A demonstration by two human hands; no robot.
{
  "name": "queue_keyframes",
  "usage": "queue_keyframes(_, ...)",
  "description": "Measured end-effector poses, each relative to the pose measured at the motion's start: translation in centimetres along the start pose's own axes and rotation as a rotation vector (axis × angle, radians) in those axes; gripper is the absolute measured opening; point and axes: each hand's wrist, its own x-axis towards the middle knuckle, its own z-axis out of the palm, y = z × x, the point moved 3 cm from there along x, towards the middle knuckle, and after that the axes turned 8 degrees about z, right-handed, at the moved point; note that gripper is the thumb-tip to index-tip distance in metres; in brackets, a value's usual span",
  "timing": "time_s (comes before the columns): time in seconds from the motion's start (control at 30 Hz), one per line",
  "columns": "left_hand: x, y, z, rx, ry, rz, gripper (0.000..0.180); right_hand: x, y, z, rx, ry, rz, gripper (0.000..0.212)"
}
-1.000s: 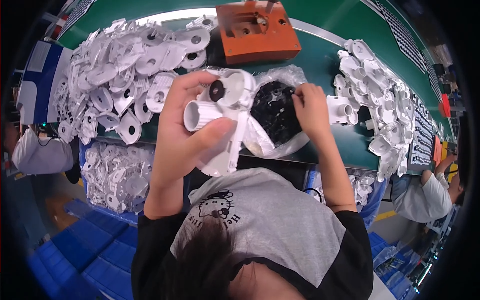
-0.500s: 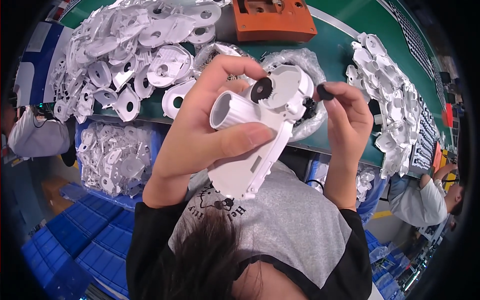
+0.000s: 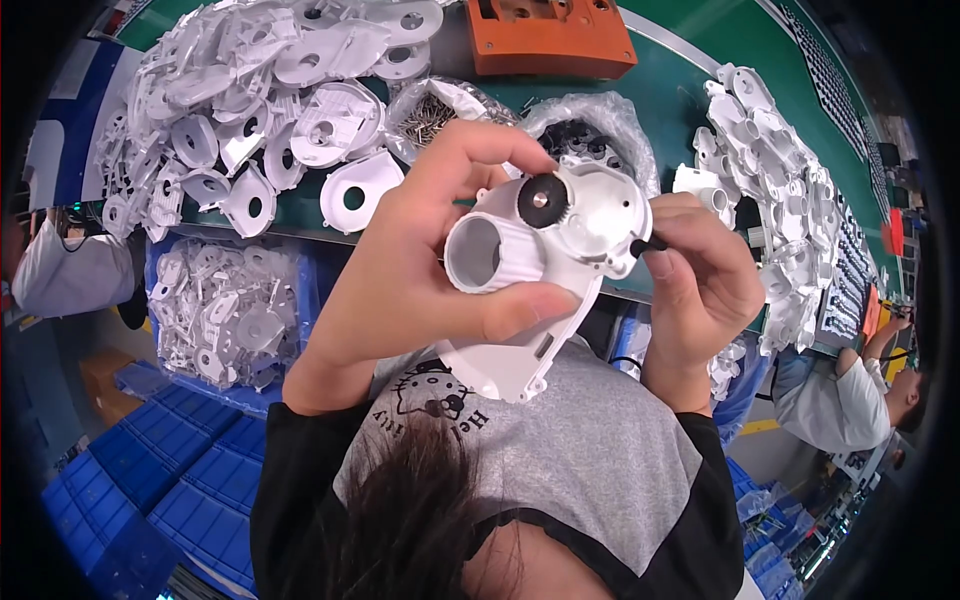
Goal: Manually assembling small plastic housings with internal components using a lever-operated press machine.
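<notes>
My left hand (image 3: 410, 265) grips a white plastic housing (image 3: 520, 340) with a ribbed round tube and a shallow round cup. A black gear (image 3: 543, 201) with a metal centre sits in the housing beside the cup, just below my left index fingertip. Between thumb and fingers, my right hand (image 3: 705, 275) pinches a small black plastic part (image 3: 648, 245) at the right edge of the cup. My fingers partly cover it, so its full shape is hidden, and I cannot tell whether it is seated in the housing.
Behind my hands lie a bag of metal pins (image 3: 425, 118) and a clear bag of black parts (image 3: 585, 140). White covers (image 3: 290, 70) are heaped at left, white housings (image 3: 775, 200) at right. An orange fixture (image 3: 550, 45) stands at the back. A blue bin (image 3: 312, 290) of white parts is lower left.
The black part in my right hand has moved left and down to the cup's edge. The housing has turned and shifted slightly right and down, showing the gear and cup more fully.
</notes>
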Motion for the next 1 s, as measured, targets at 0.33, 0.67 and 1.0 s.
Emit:
queue_keyframes(0.33,0.0,-0.3,0.4,-0.085,0.043,-0.068,0.070,0.1,0.0,0.3,-0.002,0.008,-0.006,0.017)
queue_keyframes(0.67,0.0,-0.5,0.1,-0.039,0.028,-0.063,0.071,-0.1,-0.1,0.5,0.047,-0.003,0.102,0.014)
queue_keyframes(1.0,0.0,-0.6,-0.2,-0.020,0.055,0.003,0.065,-0.2,0.9,0.7,0.339,0.016,0.278,0.014)
